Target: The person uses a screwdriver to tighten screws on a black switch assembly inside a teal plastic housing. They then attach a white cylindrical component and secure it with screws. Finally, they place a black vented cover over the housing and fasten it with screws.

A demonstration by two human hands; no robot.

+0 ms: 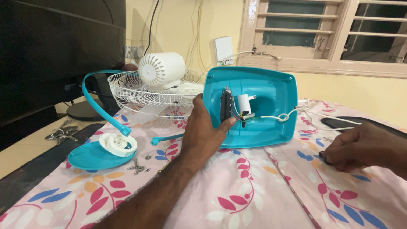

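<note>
Nearest me, at about five o'clock, my right hand (364, 148) rests knuckles-up on the pink floral bedsheet (237, 191), fingers curled down with the tips pressed to the cloth; whether they pinch something small there I cannot tell.

At centre my left hand (203, 133) props the turquoise plastic fan base housing (271, 93) on its edge, hollow underside facing me. The thumb hooks over its left rim and the fingertips reach in to touch the black switch block (226, 108) — a spread, bracing hold, not a closed grasp. Beside the block sits a small white cylindrical capacitor (244, 104), and a white cord (275, 116), knotted, runs out toward three o'clock.

I judge the step in hand to be work on the wiring inside the opened base. The next move calls for the left hand to steady the housing while the right brings fine fingertip work to the switch block.

At nine o'clock lie loose metal screws (137, 167), a round turquoise disc with a white hub (91, 154) and a curved turquoise plastic band (95, 99). Further, at eleven o'clock, the white wire fan guard (127, 91) carries the white ribbed motor housing (161, 70).

Packages and labels — none show. On the yellow wall at twelve o'clock hangs a plain white square switch plate (223, 49).
</note>
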